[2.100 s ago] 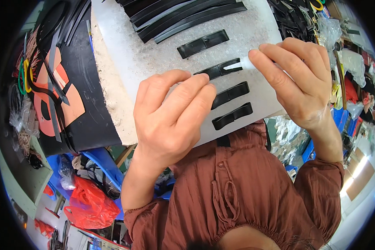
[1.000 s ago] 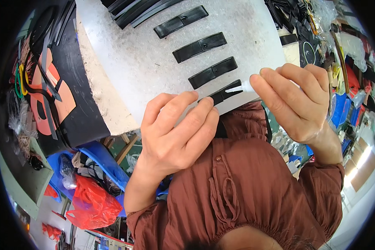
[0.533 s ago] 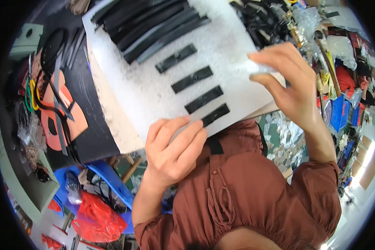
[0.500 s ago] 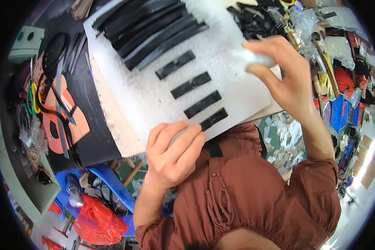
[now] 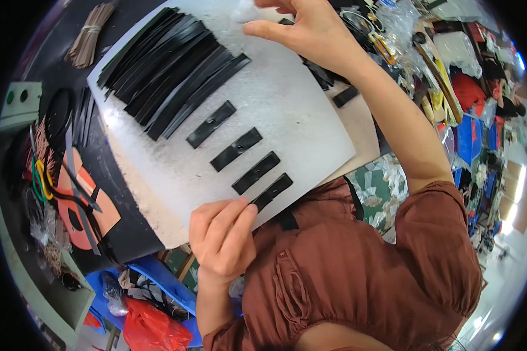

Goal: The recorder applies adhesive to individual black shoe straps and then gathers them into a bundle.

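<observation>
A white sheet [image 5: 310, 128] lies tilted on the table, with a pile of long black strips [image 5: 164, 64] across its far left part. Several short black strips [image 5: 236, 149] are spaced in a slanting row towards me, with small marks near their middles. My left hand [image 5: 223, 237] is at the sheet's near edge, fingers bent and closed at the end of the nearest short black strip [image 5: 273, 191]. Its thumb is hidden. At the top edge, my right hand [image 5: 307, 29] holds a small white object [image 5: 244, 10], partly cut off by the frame, over the sheet's far side.
A tan board [image 5: 360, 126] sticks out from under the sheet. To the left lie orange pieces [image 5: 108, 213], scissors with yellow handles [image 5: 43, 175] and a brown bundle [image 5: 89, 35]. Plastic bags and tools crowd the right. Below left is a red bag [image 5: 152, 327].
My right hand has moved far and to the left with the white object, from the sheet's right side to the top edge. My left hand stays at the nearest strip. The whole view has shifted.
</observation>
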Demonstrator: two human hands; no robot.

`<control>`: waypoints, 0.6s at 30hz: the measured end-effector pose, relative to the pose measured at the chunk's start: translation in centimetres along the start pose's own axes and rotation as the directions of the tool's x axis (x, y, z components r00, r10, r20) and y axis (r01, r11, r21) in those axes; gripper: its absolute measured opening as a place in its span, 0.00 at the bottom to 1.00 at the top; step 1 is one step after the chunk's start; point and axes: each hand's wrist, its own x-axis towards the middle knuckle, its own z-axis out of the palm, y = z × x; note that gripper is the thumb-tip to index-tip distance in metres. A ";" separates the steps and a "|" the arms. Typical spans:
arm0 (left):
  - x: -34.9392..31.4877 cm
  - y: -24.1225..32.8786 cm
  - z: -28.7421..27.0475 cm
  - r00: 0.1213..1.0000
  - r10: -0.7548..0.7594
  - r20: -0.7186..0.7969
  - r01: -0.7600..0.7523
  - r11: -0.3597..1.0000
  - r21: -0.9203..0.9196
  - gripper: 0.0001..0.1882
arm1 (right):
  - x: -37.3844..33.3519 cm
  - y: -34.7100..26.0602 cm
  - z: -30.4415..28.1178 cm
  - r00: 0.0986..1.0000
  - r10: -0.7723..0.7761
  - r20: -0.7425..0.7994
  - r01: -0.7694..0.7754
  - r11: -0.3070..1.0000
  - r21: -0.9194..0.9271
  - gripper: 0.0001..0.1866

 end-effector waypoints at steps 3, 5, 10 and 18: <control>-0.5 0.1 -0.1 1.000 -0.016 -0.007 0.016 1.000 0.009 0.20 | -1.5 -0.6 -4.7 0.980 0.160 0.115 -0.157 0.987 -0.033 0.28; -0.7 0.2 0.0 1.000 -0.019 0.010 0.018 1.000 0.023 0.19 | -5.4 0.7 -7.1 0.990 -0.084 0.115 0.113 0.954 -0.279 0.07; -0.9 1.0 0.0 0.998 -0.040 0.052 0.038 0.999 0.039 0.17 | -11.9 2.3 -8.1 0.971 -0.063 0.232 0.143 0.927 -0.346 0.11; -1.2 0.6 0.9 0.998 -0.064 -0.003 0.064 0.991 0.114 0.21 | -13.9 2.7 -5.4 0.928 -0.370 0.050 0.340 0.785 -0.518 0.10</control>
